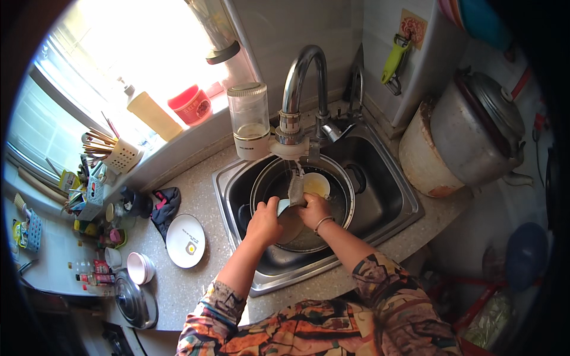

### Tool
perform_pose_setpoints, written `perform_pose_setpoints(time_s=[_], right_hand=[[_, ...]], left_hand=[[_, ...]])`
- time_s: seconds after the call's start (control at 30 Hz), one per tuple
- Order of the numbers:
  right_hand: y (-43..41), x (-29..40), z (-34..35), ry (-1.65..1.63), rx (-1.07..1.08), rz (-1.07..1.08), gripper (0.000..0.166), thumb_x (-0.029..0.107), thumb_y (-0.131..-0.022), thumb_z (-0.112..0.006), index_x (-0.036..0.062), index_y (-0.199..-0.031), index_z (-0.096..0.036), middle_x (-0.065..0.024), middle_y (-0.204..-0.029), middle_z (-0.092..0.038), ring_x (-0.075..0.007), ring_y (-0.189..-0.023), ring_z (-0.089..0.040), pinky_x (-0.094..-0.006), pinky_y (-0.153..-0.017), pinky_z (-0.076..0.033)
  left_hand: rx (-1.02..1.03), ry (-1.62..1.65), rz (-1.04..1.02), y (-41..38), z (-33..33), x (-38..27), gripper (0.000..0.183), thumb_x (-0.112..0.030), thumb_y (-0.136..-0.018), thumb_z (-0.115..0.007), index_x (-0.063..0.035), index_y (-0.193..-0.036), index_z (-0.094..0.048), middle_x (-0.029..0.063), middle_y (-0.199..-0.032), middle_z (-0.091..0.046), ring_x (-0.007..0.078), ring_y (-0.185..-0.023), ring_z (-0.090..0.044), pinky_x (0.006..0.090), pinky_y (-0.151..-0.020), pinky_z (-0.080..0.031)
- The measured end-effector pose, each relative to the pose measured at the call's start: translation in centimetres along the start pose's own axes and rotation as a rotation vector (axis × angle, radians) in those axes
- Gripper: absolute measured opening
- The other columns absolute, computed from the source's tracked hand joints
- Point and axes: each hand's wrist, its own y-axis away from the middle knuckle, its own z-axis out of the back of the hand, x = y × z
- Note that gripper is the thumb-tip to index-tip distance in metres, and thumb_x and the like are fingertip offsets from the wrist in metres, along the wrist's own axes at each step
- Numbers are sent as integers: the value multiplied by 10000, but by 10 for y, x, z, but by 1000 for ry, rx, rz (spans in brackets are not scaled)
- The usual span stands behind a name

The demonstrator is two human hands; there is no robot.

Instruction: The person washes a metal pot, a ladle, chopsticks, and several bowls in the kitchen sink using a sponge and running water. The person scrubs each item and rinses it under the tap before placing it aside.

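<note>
Over a large metal pot [352,209] in the sink, both my hands are close together under the faucet filter. My left hand [266,222] grips a pale bluish-white piece of dishware [283,206], mostly hidden by my fingers. A grey strip, seemingly a wet cloth [296,189], is pinched by my right hand [316,210] against that dishware. Water runs down from the filter onto it. Inside the pot, a small white bowl [317,184] sits in water at the back. A pale round dish [291,227] shows below my hands, partly covered.
The chrome faucet [307,58] carries a filter with a clear canister [248,120]. A steel sink [392,178] surrounds the pot. Left on the counter are a white plate [186,240], dark cloth [165,204], stacked bowls [140,268] and pot lid [131,298]. A kettle [472,133] stands right.
</note>
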Motion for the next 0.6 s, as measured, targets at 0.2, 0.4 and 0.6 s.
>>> perform_pose_setpoints(time_s=[0.2,0.4,0.6], right_hand=[[-3,-43,29,-444,-92,-202,320,67,-803,-593,-7,-1115,-593,-93,-974,-669,-166,-893,-623,-299,-799,-482],[4,-26,41,-1162,-8,-311,297,105,-860,-519,16,-1133,-590,-84,-1102,-632,-185,-1020,-592,-323,-866,-461],[-9,1,58,-1776,293,-492,364,309,-973,-387,65,-1141,-598,-82,-1126,-626,-202,-1057,-581,-328,-933,-445]], left_hand=[[52,1051,354,-11,-21,33,507,10,-719,-451,-17,-1224,-470,200,-1088,-601,342,-987,-620,448,-694,-578],[209,1599,297,-12,-46,16,431,-51,-790,-547,-38,-1220,-517,113,-1087,-620,282,-935,-628,424,-728,-552],[321,1647,446,-24,-65,-20,299,-222,-860,-621,-92,-1127,-579,60,-971,-639,208,-780,-607,324,-636,-481]])
